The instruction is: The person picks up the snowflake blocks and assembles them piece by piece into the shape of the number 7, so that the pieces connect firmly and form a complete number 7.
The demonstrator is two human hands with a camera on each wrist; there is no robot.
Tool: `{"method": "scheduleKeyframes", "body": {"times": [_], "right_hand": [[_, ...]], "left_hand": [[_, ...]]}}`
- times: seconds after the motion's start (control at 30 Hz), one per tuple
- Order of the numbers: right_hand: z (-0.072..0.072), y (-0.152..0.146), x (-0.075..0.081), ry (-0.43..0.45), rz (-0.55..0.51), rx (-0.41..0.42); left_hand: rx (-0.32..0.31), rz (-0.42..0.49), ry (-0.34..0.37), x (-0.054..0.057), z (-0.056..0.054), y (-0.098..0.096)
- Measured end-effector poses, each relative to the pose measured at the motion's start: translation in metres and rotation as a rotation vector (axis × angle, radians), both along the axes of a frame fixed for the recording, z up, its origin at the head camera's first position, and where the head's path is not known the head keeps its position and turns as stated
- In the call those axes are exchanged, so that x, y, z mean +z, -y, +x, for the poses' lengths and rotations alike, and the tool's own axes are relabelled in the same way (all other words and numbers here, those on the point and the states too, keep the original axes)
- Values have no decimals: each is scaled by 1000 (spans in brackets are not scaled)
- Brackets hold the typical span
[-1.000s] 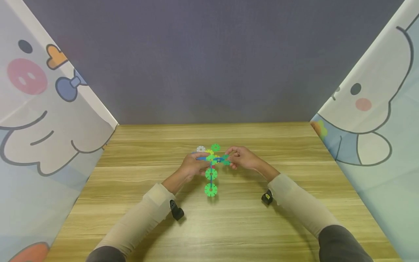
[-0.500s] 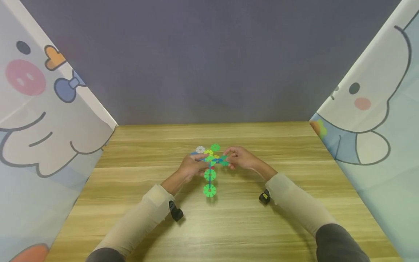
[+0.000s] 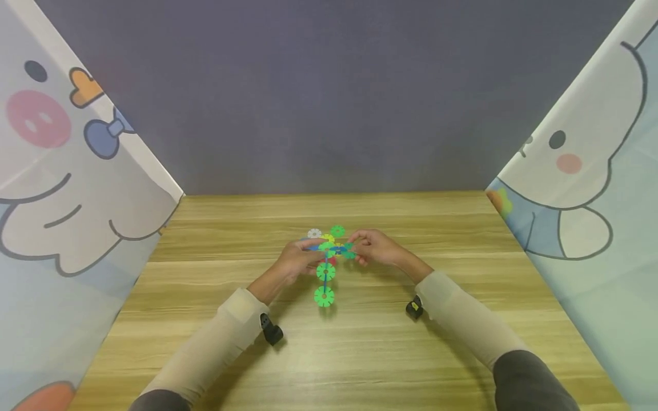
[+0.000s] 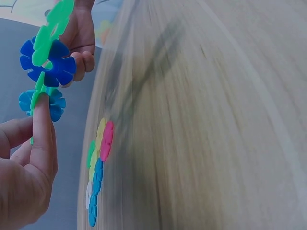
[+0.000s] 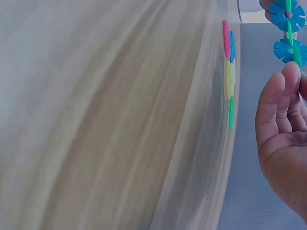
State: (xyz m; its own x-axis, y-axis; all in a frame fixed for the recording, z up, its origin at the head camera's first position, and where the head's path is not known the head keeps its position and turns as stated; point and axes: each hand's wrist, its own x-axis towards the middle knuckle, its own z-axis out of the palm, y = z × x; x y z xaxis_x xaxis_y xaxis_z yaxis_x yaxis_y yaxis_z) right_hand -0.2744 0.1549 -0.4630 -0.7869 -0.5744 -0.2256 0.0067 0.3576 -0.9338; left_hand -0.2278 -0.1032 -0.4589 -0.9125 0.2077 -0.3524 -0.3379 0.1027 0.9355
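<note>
Between both hands, above the table, is a linked chain of slotted snowflake discs (image 3: 325, 272) in green and blue. My left hand (image 3: 298, 260) pinches a green disc of it between thumb and fingers. One arm of the chain, ending in a green disc (image 3: 324, 296), reaches toward me. At the other side my right hand (image 3: 377, 248) pinches a green disc at the chain's right end. The left wrist view shows a dark blue disc (image 4: 66, 72) slotted across green ones. In the right wrist view, a blue disc (image 5: 279, 18) stands crosswise to the green pieces.
Several loose discs lie on the wooden table (image 3: 360, 354) beyond and beneath the hands, among them a white one (image 3: 315, 233), a green one (image 3: 337, 230), a yellow one (image 3: 328, 238) and a pink one (image 4: 107, 141). A grey wall (image 3: 329, 103) rises behind the table.
The disc chain and both hands have shifted slightly to the left. Each hand keeps its pinch on the chain.
</note>
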Motion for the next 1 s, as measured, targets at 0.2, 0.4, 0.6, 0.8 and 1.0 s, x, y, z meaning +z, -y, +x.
{"method": "scheduleKeyframes", "body": {"times": [0.2,0.4,0.6,0.8,1.0], "right_hand": [[-2,3,1,-6,9,11],[-3,6,4,-14,9,12],[-6,12,7,-13,15,3],[-15,16,4,-49,47,-20],[-25,20,1,-186,139,-20]], "left_hand": [[-2,-4,11,3,0,4],[-10,-20,6,5,0,7],[15,-30,-7,4,2,12],[53,-27,-8,1,2,16],[23,-23,-12,-2,2,22]]}}
